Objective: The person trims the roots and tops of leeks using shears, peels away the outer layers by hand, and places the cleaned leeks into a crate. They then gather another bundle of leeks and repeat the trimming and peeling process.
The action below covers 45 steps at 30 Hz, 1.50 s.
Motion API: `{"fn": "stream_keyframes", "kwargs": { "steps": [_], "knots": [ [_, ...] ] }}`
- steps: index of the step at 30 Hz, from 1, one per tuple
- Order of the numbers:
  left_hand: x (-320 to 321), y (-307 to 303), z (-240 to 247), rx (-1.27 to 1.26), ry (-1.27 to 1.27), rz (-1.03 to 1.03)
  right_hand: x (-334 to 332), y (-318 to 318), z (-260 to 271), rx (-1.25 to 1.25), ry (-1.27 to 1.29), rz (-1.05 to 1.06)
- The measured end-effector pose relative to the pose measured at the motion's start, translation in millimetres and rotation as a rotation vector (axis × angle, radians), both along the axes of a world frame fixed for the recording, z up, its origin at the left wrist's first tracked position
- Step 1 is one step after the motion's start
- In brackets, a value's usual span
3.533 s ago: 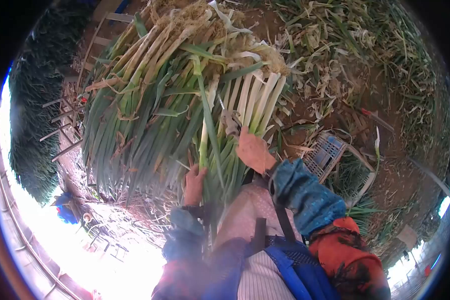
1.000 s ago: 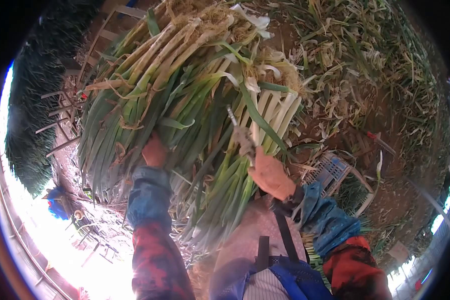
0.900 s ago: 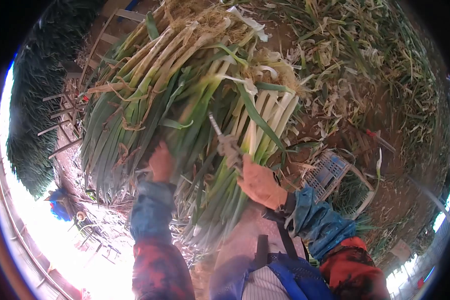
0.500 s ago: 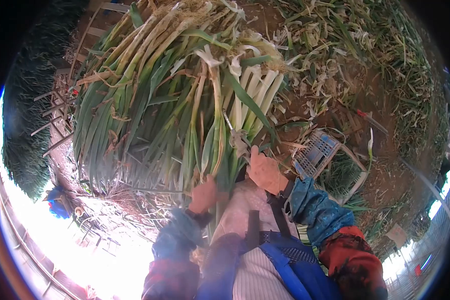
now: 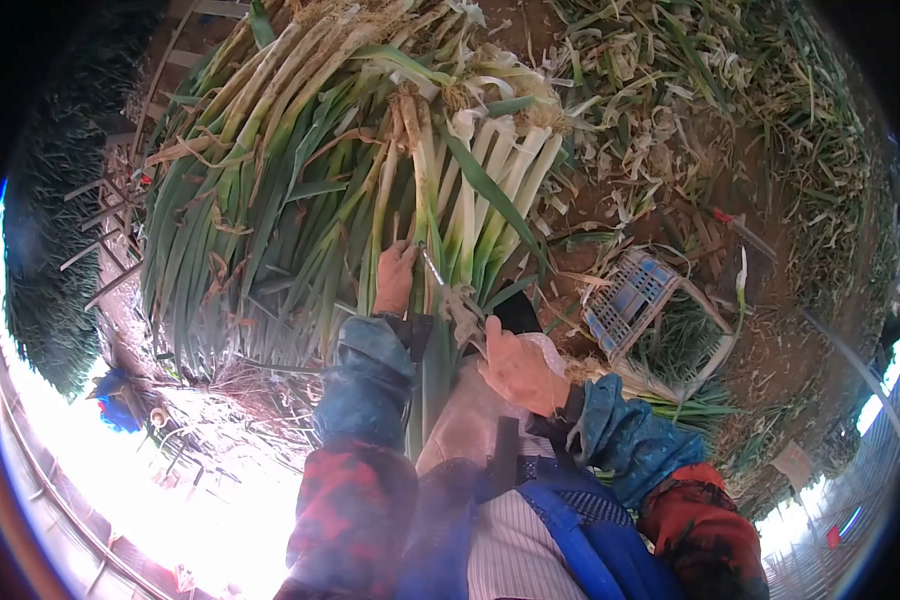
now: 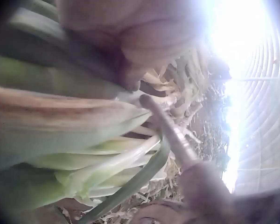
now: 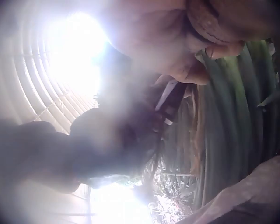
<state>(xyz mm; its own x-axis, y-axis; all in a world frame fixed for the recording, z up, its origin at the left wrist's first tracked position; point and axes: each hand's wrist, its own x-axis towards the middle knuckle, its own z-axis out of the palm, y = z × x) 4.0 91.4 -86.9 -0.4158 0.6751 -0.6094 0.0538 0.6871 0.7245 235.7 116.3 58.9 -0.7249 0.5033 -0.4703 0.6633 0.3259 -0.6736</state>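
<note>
My left hand (image 5: 395, 278) grips green onions (image 5: 425, 170) partway along their stalks, roots pointing away and leaves running down beside my lap. In the left wrist view its curled fingers (image 6: 140, 46) lie over the stalks, one with a brown dried skin (image 6: 60, 106). My right hand (image 5: 522, 372) holds a blow gun (image 5: 462, 315) with a grey wrapped body; its thin metal nozzle (image 6: 170, 130) points at the stalks close to the left fingers. Peeled white green onions (image 5: 515, 190) lie just right of them. Blur hides much of the right wrist view.
A large heap of unpeeled green onions (image 5: 260, 190) spreads to the left. A plastic crate (image 5: 625, 310) stands at right, with a red-handled saw-like tool (image 5: 752, 238) beyond it. Peeled skins and leaf scraps (image 5: 670, 130) cover the ground. Metal frames (image 5: 100, 240) stand at far left.
My left hand reached into the heap, drew green onions back toward my lap, then moved up along their stalks. My right hand keeps hold of the blow gun, its nozzle now beside the left hand.
</note>
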Motion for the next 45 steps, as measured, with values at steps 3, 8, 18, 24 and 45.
{"fn": "stream_keyframes", "kwargs": {
  "steps": [3,8,18,24,45],
  "knots": [
    [-2,-3,-9,0.058,-0.210,0.177,-10,18,-7,0.046,-0.022,-0.045],
    [0,-2,-1,0.083,-0.336,0.232,-2,10,15,-0.117,-0.059,0.027],
    [4,-1,-1,0.111,-0.529,0.346,-9,28,6,-0.023,0.096,0.006],
    [9,10,11,0.008,-0.530,0.469,1,18,3,-0.070,0.082,-0.002],
    [15,9,12,-0.246,0.437,-0.136,-31,50,-14,0.018,0.062,-0.076]
  ]
}}
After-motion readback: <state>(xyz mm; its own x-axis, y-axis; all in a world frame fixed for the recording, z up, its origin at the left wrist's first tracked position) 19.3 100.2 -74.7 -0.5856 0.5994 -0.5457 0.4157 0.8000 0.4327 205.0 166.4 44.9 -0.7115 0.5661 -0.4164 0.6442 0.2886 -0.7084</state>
